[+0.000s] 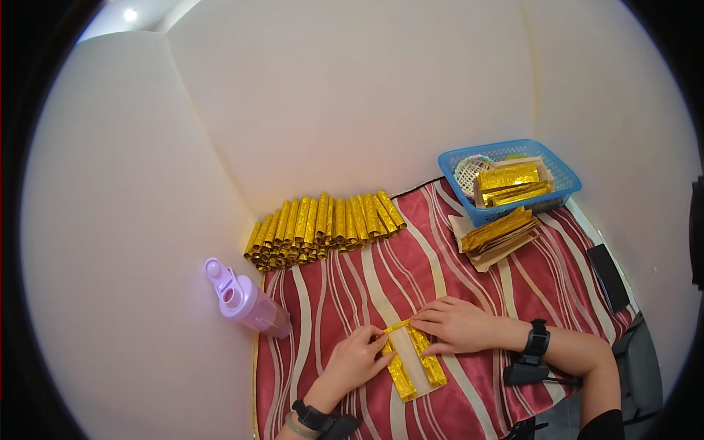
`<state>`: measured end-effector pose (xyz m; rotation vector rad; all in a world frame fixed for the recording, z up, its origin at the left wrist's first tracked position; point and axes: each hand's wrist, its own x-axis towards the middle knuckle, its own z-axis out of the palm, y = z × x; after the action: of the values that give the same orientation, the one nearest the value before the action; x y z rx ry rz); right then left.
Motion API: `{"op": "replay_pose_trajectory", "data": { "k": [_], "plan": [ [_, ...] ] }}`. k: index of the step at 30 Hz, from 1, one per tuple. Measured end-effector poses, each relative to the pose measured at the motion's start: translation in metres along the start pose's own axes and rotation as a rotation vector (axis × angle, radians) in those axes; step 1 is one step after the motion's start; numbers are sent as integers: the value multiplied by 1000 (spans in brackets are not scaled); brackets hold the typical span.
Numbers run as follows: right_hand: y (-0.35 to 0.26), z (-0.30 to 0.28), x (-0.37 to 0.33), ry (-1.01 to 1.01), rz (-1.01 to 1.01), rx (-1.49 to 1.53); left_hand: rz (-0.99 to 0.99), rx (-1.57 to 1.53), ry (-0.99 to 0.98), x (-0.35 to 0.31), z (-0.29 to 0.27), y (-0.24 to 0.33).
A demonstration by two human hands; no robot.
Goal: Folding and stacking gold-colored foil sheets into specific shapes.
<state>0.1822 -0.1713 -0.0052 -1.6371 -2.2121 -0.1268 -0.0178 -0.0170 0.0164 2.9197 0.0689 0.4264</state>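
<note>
A sheet of gold joss paper (416,367) lies on the striped cloth in front of me, its long gold sides folded inward over a pale middle strip. My left hand (356,359) grips its left edge near the far corner, fingers bent and thumb on the gold fold. My right hand (458,326) holds the far right corner, fingertips at the far edge and thumb lower on the right side. Farther back, beyond both hands, many rolled gold paper tubes (323,224) lie piled in a row against the wall.
A purple shaker bottle (253,304) stands at the left edge. Back right, a blue plastic basket (506,147) holds gold paper and a woven round item. A stack of gold sheets (499,238) lies before it. A dark phone-like slab (607,279) rests at the right edge.
</note>
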Motion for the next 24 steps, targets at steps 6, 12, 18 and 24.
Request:
{"op": "replay_pose_trajectory", "data": {
  "k": [6,12,18,24],
  "plan": [
    [-3,-1,-2,-40,26,-67,-32,16,-113,-2,-2,6],
    [5,2,4,-43,14,-138,-2,33,-61,-1,6,-4],
    [3,-1,0,-43,2,-99,-60,-69,-180,-1,-7,1],
    [1,1,-1,23,8,47,-14,-30,-179,-3,-10,0]
  ]
}}
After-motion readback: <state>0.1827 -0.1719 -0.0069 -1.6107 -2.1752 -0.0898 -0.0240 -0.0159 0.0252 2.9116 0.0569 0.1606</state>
